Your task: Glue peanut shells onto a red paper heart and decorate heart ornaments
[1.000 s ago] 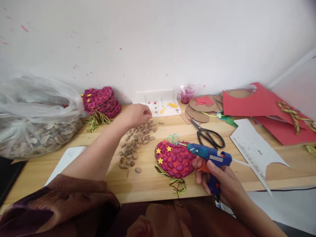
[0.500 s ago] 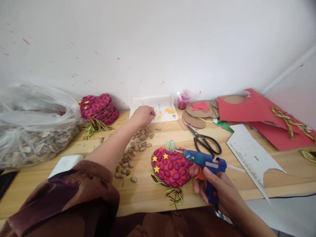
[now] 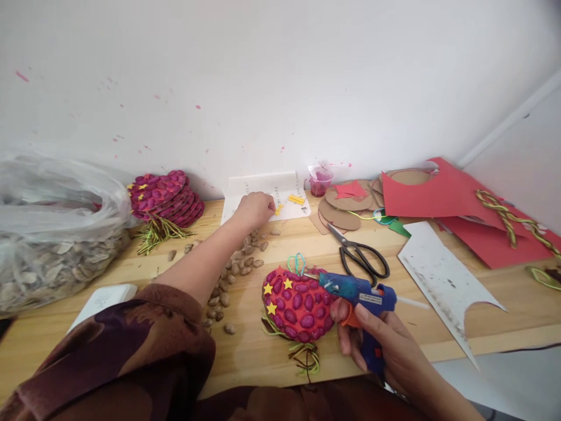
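Note:
My right hand (image 3: 381, 333) is wrapped round a blue hot glue gun (image 3: 350, 289), a finger at its orange trigger. The gun's nozzle points left, over the top of a purple and red nut-covered disc (image 3: 298, 304) with yellow stars (image 3: 272, 308) on its left side. A turquoise cord loop (image 3: 296, 264) stands at the disc's top, and a green and brown yarn tassel (image 3: 305, 356) hangs below. Farther back, my left hand (image 3: 256, 210) is closed in a pinch over a white paper sheet (image 3: 236, 187), its fingertips against small yellow pieces (image 3: 279, 209). What the pinch holds is hidden.
Loose brown shells (image 3: 224, 299) lie under my left forearm. A bag of shells (image 3: 56, 257) and stacked finished discs (image 3: 169, 199) stand left. Black scissors (image 3: 362, 257), cardboard rounds (image 3: 342, 213), red sheets (image 3: 438, 193), a white board piece (image 3: 438, 275) and a pink cup (image 3: 320, 181) are right.
My left hand has come down onto the small yellow pieces on the paper. The glue gun stays in my right hand above the disc. The whole view has shifted slightly.

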